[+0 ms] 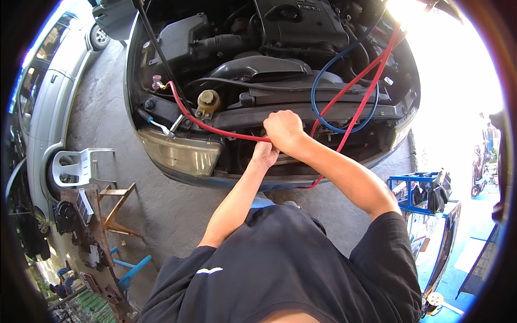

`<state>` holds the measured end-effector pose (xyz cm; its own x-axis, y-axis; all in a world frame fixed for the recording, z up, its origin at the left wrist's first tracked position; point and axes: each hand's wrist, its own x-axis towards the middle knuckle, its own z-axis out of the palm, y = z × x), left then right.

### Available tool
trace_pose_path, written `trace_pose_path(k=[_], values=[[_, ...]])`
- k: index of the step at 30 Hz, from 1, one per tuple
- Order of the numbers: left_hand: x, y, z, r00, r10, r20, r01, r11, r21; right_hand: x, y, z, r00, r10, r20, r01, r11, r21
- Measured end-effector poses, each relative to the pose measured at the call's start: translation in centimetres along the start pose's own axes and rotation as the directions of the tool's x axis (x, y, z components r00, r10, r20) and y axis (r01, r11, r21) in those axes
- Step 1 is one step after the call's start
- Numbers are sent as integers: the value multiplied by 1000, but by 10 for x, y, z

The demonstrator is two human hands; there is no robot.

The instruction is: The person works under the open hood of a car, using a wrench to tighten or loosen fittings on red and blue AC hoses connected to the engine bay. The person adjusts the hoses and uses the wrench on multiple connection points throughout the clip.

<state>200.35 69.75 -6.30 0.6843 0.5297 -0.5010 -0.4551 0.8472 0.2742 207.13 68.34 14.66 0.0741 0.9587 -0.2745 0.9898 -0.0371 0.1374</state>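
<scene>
Both of my hands meet at the front of a car's engine bay, over the dark gap behind the bumper. My right hand (284,129) is closed in a fist on top; what it grips is hidden. Just below it, my left hand (265,154) reaches in, its fingers mostly out of sight. A red hose (226,132) runs from a clear-and-red fitting (156,83) on the left side of the bay to where the hands meet. On the left, near the headlight (180,154), lies a ratchet wrench (156,123) with a dark blue handle.
A blue hose (315,91) and more red hose (366,97) loop over the bay's right side. A capped, yellowed reservoir (208,101) stands left of my hands. Behind left are a white plastic chair (81,169) and a wooden stand (116,207); a blue metal rack (412,191) is right.
</scene>
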Motion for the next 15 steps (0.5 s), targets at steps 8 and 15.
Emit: trace_pose_path(k=[8,15], values=[[-14,12,11,998,57,-11,-53,974,220,-39,64,48,962,250,-106,-159,835,527],[-13,13,20,987,159,-15,-148,942,302,-35,77,68,926,350,-138,-219,800,558]])
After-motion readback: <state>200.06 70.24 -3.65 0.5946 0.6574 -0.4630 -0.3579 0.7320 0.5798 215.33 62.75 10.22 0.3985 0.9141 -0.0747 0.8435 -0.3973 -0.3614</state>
